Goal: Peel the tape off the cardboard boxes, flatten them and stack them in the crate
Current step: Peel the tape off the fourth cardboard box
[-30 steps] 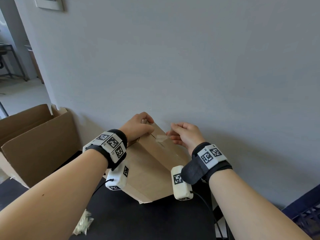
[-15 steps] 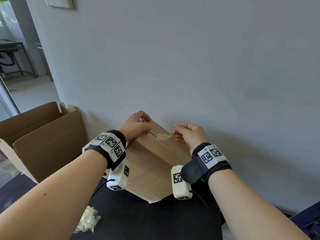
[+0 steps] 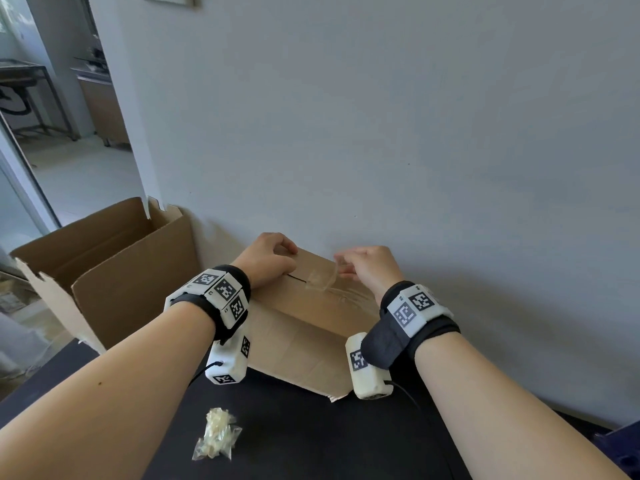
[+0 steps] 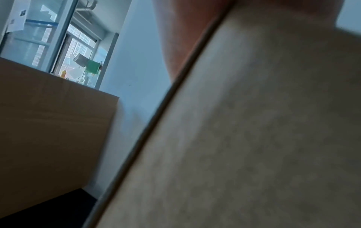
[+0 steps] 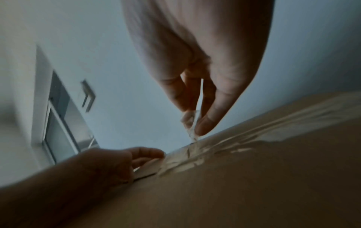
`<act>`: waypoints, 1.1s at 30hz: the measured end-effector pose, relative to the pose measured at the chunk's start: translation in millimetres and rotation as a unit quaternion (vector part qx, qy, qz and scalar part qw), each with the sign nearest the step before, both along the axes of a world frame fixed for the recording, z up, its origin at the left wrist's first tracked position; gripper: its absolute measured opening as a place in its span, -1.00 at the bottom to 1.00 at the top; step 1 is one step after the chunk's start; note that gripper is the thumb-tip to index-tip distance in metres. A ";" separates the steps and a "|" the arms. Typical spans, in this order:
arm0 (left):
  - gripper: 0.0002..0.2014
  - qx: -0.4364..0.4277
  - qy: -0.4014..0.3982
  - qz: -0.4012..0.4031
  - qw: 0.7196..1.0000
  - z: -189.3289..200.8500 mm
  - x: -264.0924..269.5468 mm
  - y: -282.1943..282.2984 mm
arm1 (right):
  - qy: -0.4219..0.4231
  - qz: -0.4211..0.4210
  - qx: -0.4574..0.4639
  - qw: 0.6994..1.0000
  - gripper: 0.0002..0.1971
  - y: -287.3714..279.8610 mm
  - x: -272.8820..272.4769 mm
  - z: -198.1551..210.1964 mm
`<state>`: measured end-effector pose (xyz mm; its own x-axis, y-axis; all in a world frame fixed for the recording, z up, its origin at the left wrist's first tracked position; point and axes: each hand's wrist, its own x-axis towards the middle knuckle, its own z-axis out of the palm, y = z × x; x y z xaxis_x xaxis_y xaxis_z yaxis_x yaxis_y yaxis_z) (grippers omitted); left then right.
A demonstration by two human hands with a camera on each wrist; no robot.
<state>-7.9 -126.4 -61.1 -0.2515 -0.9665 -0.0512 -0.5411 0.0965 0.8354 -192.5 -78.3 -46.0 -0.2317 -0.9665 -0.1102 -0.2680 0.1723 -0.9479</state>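
A closed brown cardboard box (image 3: 304,337) stands tilted on the black table against the grey wall. My left hand (image 3: 268,259) grips its far upper edge, fingers curled over the flap. My right hand (image 3: 363,268) pinches a strip of clear tape (image 3: 320,278) lifted off the top seam. In the right wrist view the thumb and fingers (image 5: 207,121) squeeze the tape (image 5: 192,132), which still sticks to the box (image 5: 244,185) further along. The left wrist view is filled by blurred box wall (image 4: 254,138).
A large open cardboard box (image 3: 114,271) stands to the left against the wall corner. A crumpled wad of clear tape (image 3: 218,434) lies on the black table (image 3: 311,438) near me. A dark blue crate corner (image 3: 620,452) shows at the lower right.
The right hand has pulled the tape end up and to the right, peeling more of it off the seam. The left hand keeps its grip on the box edge.
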 end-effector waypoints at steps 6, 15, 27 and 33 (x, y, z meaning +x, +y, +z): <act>-0.66 0.029 -0.041 -0.033 0.998 -24.6 28.3 -7.4 | 0.130 0.019 0.010 0.991 -0.87 0.8 36.4 -11.7; -0.54 0.008 -0.065 -0.100 0.993 -30.1 39.9 -17.6 | 0.341 0.005 0.054 0.938 -0.86 -5.3 71.4 -13.4; -0.30 -0.025 -0.193 -0.205 0.959 -22.5 19.1 -16.7 | 0.346 -0.027 0.087 0.934 -0.91 6.7 74.0 -6.2; -0.35 -0.012 -0.177 -0.194 0.965 -20.4 18.8 -20.2 | 0.363 -0.041 0.085 0.927 -0.86 14.6 67.8 0.3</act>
<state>10.9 -146.7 -81.5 -0.5653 -0.8053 -0.1788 -0.7117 0.3666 0.5993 -124.7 -63.7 -45.7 -0.3767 -0.9252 -0.0450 -0.8036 0.3506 -0.4810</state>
